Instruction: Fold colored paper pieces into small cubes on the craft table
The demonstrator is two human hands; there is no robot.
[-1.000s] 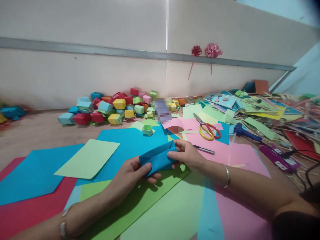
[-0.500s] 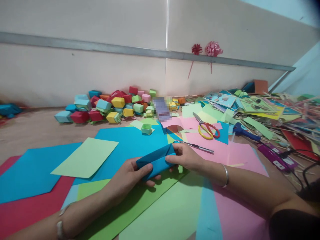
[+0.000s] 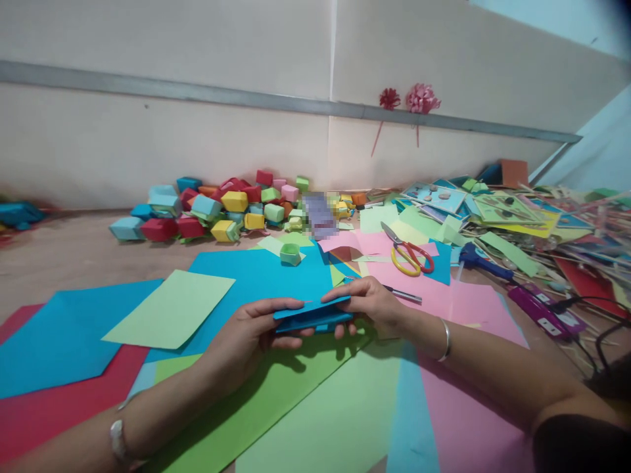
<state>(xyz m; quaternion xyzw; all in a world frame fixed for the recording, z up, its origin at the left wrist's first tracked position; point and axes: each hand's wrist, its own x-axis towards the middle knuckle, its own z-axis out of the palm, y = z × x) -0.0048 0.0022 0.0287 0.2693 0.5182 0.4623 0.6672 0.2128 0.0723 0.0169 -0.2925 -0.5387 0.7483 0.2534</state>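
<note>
A folded piece of blue paper (image 3: 313, 315) is held between both hands above the coloured sheets. My left hand (image 3: 259, 325) grips its left end, thumb on the near side and fingers beneath. At the right end, my right hand (image 3: 367, 302) pinches it between thumb and fingers. The paper is creased lengthwise, with a narrow gap between its upper and lower layers. Under the hands lies a bright green sheet (image 3: 276, 387). Partly hidden behind my right hand is a slim metal pen-like tool (image 3: 407, 295).
Scissors (image 3: 409, 253) with red and yellow handles lie on pink paper (image 3: 473, 302). A small green paper box (image 3: 290, 254) sits beyond my hands. Coloured paper boxes (image 3: 207, 210) are piled by the wall. At right are a blue glue gun (image 3: 486, 261) and a purple power strip (image 3: 545, 309).
The blue paper has been turned from a slant to nearly level, its open fold now facing me. My left fingers have shifted onto its upper edge.
</note>
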